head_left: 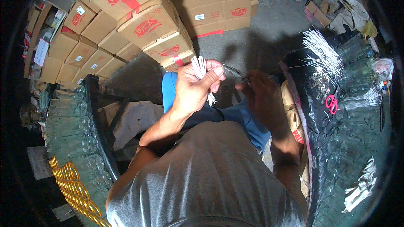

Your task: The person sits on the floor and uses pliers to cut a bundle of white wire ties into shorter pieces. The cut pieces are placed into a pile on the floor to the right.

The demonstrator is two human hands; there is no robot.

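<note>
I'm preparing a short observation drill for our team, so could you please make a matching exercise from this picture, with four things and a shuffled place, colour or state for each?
Column one
1. Bundle of white strands
2. Scissors
3. Cardboard boxes
4. Gold-coloured rings

Column two
A. Stacked toward the top of the picture
B. Grouped at the lower left of the picture
C. Held in the left hand
D. Pink-handled

Right pairs: 1-C, 2-D, 3-A, 4-B

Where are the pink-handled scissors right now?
In the head view, the pink-handled scissors lie on the dark table at the person's right, just below the loose pile of white strands.
</note>
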